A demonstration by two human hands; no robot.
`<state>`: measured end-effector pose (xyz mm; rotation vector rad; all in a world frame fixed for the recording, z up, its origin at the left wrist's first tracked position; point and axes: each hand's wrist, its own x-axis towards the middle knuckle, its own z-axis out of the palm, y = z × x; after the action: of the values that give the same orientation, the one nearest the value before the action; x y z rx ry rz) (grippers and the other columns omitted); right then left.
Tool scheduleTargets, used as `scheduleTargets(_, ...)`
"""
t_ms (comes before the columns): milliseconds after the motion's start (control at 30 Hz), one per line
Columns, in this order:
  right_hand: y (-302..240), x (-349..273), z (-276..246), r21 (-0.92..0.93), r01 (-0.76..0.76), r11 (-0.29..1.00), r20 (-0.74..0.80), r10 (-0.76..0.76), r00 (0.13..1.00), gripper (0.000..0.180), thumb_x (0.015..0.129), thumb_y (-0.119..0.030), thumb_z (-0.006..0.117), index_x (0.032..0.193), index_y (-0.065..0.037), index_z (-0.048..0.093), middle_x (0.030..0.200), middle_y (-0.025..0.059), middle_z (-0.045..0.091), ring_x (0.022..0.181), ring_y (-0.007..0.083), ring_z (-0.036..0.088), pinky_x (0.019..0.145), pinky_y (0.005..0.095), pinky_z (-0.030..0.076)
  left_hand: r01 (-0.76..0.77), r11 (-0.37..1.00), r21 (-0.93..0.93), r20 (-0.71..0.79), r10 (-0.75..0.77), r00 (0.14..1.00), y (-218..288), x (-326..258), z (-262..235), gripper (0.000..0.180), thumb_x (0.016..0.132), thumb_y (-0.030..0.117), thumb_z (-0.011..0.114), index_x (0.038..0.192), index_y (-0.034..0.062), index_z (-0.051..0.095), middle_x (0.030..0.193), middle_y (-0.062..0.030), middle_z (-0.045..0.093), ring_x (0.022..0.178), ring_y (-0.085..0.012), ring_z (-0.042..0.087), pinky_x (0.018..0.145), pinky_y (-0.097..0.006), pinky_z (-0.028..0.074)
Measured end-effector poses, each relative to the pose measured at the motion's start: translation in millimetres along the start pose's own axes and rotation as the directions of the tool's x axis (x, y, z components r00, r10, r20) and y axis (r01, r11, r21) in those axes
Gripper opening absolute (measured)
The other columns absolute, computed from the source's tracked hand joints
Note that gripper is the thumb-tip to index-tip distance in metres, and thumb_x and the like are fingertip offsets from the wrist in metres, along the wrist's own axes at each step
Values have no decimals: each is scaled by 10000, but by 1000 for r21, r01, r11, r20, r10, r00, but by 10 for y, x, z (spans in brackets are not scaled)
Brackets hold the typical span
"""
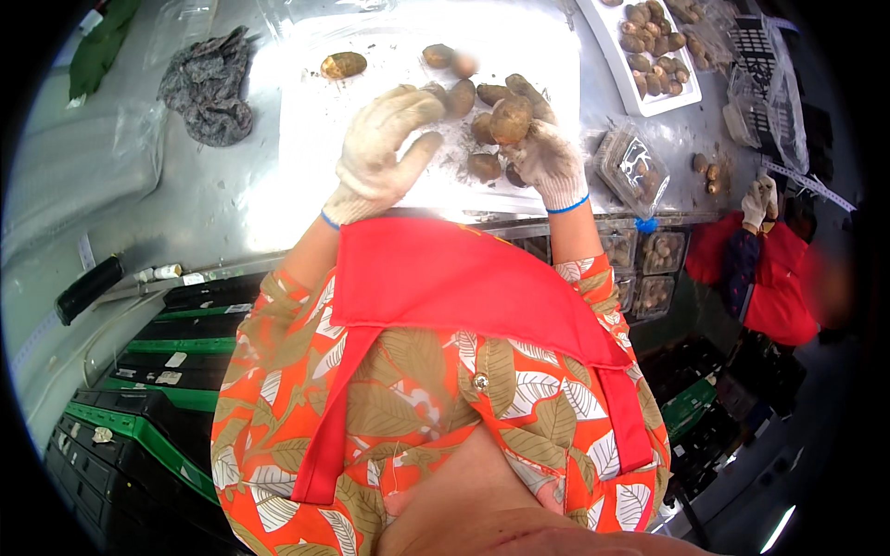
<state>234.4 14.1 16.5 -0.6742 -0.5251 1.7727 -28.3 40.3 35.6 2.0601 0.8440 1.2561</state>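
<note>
Neck [464,486] nearest; right hand [549,156] grips tuber [511,120], left hand [382,144] half-spread.

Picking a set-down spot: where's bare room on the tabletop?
Bare: metal tabletop below the grey rag, between plastic sheet and white board; also the board's strip between lone tuber and left hand.
Crowded: tuber cluster by right hand; clamshell and tray beyond.
</note>
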Motion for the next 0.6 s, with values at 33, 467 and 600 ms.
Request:
scheduleTargets(33, 30, -12, 34, 31, -3, 1000, -16, 4, 1000, 766, 885, -178, 715, 1512, 5, 315, 1410, 307, 486, 979, 220, 683, 627, 245, 588, 14, 1000, -17, 32, -14, 999, 13, 2, 45, 368, 777, -19, 746, 1139, 15, 690, 1159, -161, 709, 1154, -360, 651, 994, -442, 518)
scheduleTargets(467, 401, -100, 237, 49, -324, 945, -279, 324, 904, 592, 994, -429, 611, 1422, -38, 494, 1214, 125, 595, 800, 144, 637, 591, 233, 561, 301, 908, -293, 211, -246, 946, 34, -49, 293, 591, 816, 101, 749, 1378, 44, 577, 1351, -193, 608, 1278, -322, 581, 1057, -398, 487)
scheduleTargets(600, 408, -106, 176, -230, -359, 904, -285, 290, 913, 603, 1014, -432, 576, 1445, -24, 474, 1148, 126, 619, 722, 135, 623, 485, 223, 513, 629, 714, -306, 371, -519, 770, 86, -31, 203, 549, 882, 172, 725, 1399, 72, 571, 1353, -154, 617, 1267, -262, 589, 1056, -365, 477)
